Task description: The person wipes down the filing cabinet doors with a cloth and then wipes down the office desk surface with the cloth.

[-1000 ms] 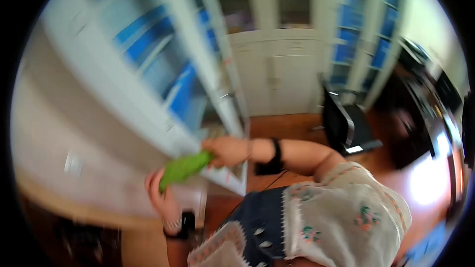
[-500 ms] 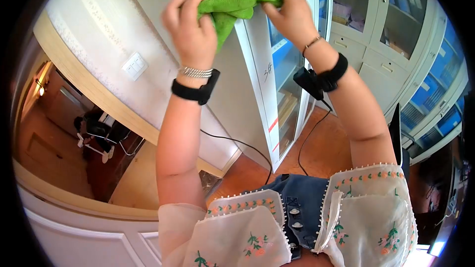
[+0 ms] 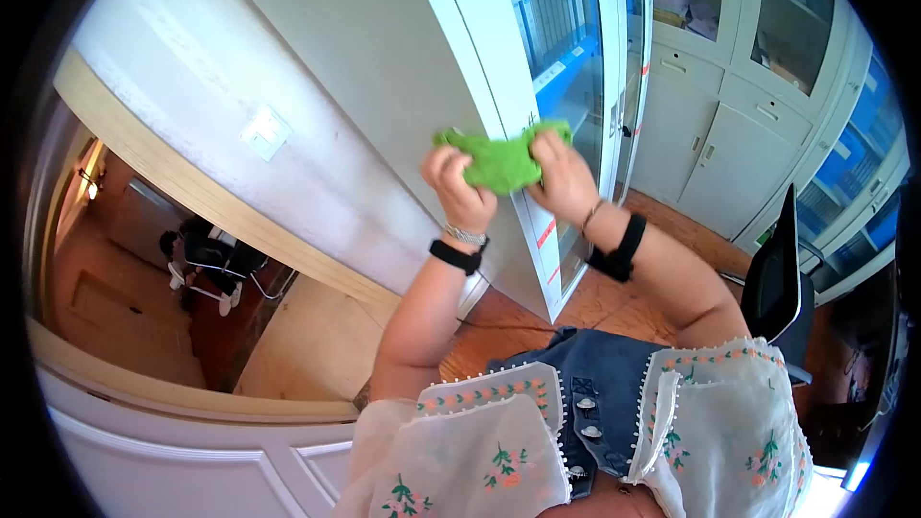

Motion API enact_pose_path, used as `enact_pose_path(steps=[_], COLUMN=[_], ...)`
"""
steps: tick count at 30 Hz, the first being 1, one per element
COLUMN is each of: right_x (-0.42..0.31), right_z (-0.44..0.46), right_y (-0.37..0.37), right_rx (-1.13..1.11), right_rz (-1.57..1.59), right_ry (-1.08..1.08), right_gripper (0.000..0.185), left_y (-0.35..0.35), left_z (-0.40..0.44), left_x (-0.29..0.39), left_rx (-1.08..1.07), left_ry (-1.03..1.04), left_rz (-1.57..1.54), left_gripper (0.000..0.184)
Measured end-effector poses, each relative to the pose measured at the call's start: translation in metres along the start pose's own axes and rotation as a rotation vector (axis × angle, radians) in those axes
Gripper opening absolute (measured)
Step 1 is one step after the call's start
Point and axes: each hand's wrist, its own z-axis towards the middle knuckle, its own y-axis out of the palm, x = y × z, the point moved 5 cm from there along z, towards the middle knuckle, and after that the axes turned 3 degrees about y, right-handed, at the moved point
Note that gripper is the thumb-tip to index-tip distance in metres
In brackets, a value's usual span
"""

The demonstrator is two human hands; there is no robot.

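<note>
A bright green cloth [image 3: 504, 165] is bunched up between my two hands, in front of the edge of a tall light-grey cabinet [image 3: 374, 58]. My left hand [image 3: 459, 180] is closed on its left end, and my right hand [image 3: 564, 177] grips the right end. Both arms reach forward, with black bands on the wrists. Whether the cloth touches the cabinet I cannot tell. Behind it, the cabinet's glass door [image 3: 552, 19] shows blue folders inside.
A wall switch [image 3: 266, 132] is on the left wall, beside a wood-framed opening [image 3: 221, 201] through which a seated person [image 3: 206, 264] shows. More cabinets [image 3: 705, 125] line the back right. A black chair [image 3: 775, 288] stands at my right.
Both hands have come down and closer to my body with the cloth, from near the top of the view. The cloth is now bunched more compactly.
</note>
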Motion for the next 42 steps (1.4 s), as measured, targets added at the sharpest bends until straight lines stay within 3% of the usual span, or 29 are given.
enact_pose_path(steps=[5,9,11,15,21,23,25,27,29,31,34,42], right_x=[0.032,0.040,0.025,-0.031,-0.120,-0.147,-0.155,-0.158,-0.154,-0.139,-0.119,-0.053], right_z=[-0.078,-0.091,-0.051,0.060,0.210,0.253,0.279,0.296,0.302,0.292,0.250,0.132], right_y=[0.055,0.069,0.038,-0.071,-0.198,-0.219,-0.232,-0.235,-0.223,-0.198,-0.177,-0.085], right_rx=[-0.418,-0.923,-0.888,-0.341,0.585,0.673,0.671,0.656,0.615,0.550,0.484,0.200], right_rz=[-0.025,0.099,0.141,0.290,-0.130,-0.368,-0.327,-0.244,-0.164,-0.125,0.019,0.105], right_ry=[0.199,0.203,0.145,0.111,-0.493,-0.419,-0.398,-0.359,-0.308,-0.263,-0.365,-0.218], right_gripper=[0.029,0.028,0.032,0.031,0.024,0.024,0.025,0.027,0.029,0.031,0.023,0.026], left_y=[0.009,0.002,-0.011,-0.052,-0.097,-0.111,-0.110,-0.095,-0.071,-0.061,-0.050,-0.027], left_z=[-0.112,-0.116,-0.058,0.089,0.313,0.372,0.402,0.413,0.384,0.354,0.307,0.166], left_x=[0.000,-0.015,-0.020,-0.026,0.008,0.006,0.007,-0.014,-0.009,-0.021,-0.035,-0.038], left_rx=[-0.295,-0.486,-0.387,-0.075,0.295,0.406,0.431,0.224,0.337,0.225,0.243,0.077], left_ry=[-0.214,-0.351,-0.356,-0.130,0.386,0.505,0.535,0.102,0.297,0.213,0.341,0.298], left_rz=[-0.033,-0.164,-0.158,0.013,0.217,0.298,0.370,0.391,0.430,0.357,0.397,0.206], left_gripper=[0.039,0.035,0.029,0.029,0.031,0.031,0.033,0.043,0.036,0.036,0.040,0.040])
